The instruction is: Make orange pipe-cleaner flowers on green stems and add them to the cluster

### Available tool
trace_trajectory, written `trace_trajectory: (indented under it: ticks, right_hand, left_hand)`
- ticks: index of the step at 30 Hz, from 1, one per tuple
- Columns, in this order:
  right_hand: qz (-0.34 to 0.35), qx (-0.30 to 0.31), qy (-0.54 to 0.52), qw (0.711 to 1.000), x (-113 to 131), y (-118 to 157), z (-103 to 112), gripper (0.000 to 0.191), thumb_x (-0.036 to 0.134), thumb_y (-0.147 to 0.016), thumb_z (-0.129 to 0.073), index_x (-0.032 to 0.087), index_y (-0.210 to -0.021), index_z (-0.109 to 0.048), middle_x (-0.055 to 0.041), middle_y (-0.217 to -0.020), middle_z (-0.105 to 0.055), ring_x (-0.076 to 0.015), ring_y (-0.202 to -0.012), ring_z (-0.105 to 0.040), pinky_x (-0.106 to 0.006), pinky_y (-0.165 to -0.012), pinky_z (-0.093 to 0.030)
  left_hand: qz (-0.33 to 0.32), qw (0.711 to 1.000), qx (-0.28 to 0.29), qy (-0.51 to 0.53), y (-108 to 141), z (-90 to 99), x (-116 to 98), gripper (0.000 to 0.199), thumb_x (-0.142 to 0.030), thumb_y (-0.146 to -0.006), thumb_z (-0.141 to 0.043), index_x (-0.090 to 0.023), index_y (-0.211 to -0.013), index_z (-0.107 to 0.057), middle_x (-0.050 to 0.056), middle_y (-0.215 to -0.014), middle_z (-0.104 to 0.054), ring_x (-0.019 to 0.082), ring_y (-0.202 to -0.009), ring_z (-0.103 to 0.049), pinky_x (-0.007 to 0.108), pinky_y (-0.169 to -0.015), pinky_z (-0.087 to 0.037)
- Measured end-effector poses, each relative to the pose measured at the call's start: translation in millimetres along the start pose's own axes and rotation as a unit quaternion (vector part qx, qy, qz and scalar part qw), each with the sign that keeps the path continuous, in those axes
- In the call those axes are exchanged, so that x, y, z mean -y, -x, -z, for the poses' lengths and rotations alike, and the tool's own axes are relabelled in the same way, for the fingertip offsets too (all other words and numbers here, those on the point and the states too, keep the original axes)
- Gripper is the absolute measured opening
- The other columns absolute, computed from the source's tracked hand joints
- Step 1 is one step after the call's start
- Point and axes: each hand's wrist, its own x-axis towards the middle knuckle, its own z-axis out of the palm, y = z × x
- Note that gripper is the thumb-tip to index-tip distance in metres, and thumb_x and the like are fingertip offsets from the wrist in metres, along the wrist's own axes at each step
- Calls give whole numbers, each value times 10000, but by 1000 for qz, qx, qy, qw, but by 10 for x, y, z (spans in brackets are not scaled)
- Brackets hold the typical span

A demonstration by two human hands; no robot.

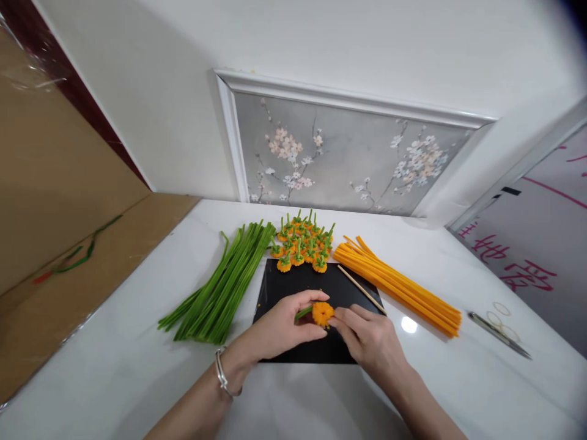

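Over a black mat (284,296) on a white table (151,379), the left hand (288,324) curls around an orange fuzzy flower (323,314) with a green stem, and the right hand (373,336) pinches its rim. Similar flowers (300,241) cluster, stems up, at the mat's far edge. Green fuzzy sticks (224,287) lie off its left edge; orange ones (398,287) slant out from its far right corner. A thin wooden stick (361,289) runs from the far edge to the right edge. A pointed metal tool (499,335) lies toward the table's right edge.

Bright light; a glare spot (409,324) on the counter (293,397) right of the mat (283,284), soft shadows below it; edges stretched.
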Motion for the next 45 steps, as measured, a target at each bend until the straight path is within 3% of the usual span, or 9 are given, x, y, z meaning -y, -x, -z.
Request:
trace_trajectory:
  ticks: [4,8,15,20,26,33,36,39,45]
  right_hand:
    - [26,-44,32,998,46,-14,3,301,268,-965,-492,179,-718,-641,9,-561,-544,-98,-482,-503,-240,-515,-326]
    - [32,-87,41,995,58,-24,22,274,256,-946,-526,176,-711,-641,16,-533,-534,-102,-473,-495,-248,-515,-323]
    - [44,-112,51,991,35,-40,46,268,315,-960,-513,173,-790,-663,14,-535,-576,-106,-467,-526,-243,-512,-348]
    - [30,-118,45,992,21,-44,30,279,357,-970,-490,163,-858,-657,-20,-648,-684,-113,-514,-598,-232,-533,-391]
    - [22,-103,58,993,48,-43,35,259,326,-959,-514,185,-816,-677,1,-537,-606,-119,-471,-559,-251,-510,-376]
    - [15,-138,60,989,-20,-32,68,273,333,-945,-540,187,-776,-697,-4,-530,-570,-108,-460,-501,-252,-488,-354]
    - [36,-121,11,992,-31,-43,62,301,347,-952,-519,176,-777,-695,-5,-536,-541,-109,-460,-473,-249,-474,-352]
    - [29,-105,-51,993,-21,-65,36,264,330,-942,-537,164,-797,-684,-10,-571,-552,-110,-476,-476,-241,-474,-368]
    - [-67,-54,-225,971,20,-104,7,143,289,-912,-560,187,-860,-647,-34,-747,-656,-139,-655,-607,-235,-602,-481]
  left_hand:
    - [-33,986,-47,-159,13,-77,-14,458,-266,-802,-648,-207,-1253,-592,50,-1105,-698,201,-936,-640,308,-860,-482]
    - [-44,984,-37,-166,12,-125,-11,409,-263,-879,-543,-212,-1283,-572,21,-917,-735,164,-777,-657,259,-728,-505]
    - [-51,992,-68,-99,16,-71,-17,564,-192,-743,-693,-220,-1289,-554,34,-1214,-672,190,-1079,-629,288,-968,-468]
    - [-75,976,-128,-163,-12,-60,-59,308,-192,-752,-675,-204,-1057,-707,24,-1079,-734,208,-999,-667,294,-933,-493]
    - [-106,966,-156,-176,-5,-149,26,307,-230,-853,-580,-238,-1139,-691,34,-1121,-724,220,-992,-675,313,-919,-488]
    - [-51,998,-47,2,15,-104,-7,567,-354,-895,-564,-217,-1423,-411,26,-903,-725,168,-799,-656,274,-758,-505]
    - [26,982,-43,180,-14,-47,-7,418,-463,-884,-560,-185,-1191,-612,59,-947,-699,156,-802,-659,273,-735,-525]
    - [62,958,-44,275,-38,-29,24,306,-390,-754,-744,-138,-922,-692,47,-857,-686,105,-657,-633,218,-628,-514]
    - [70,936,-50,341,-37,-53,46,283,-269,-676,-825,-146,-897,-698,18,-832,-678,80,-666,-628,182,-621,-499]
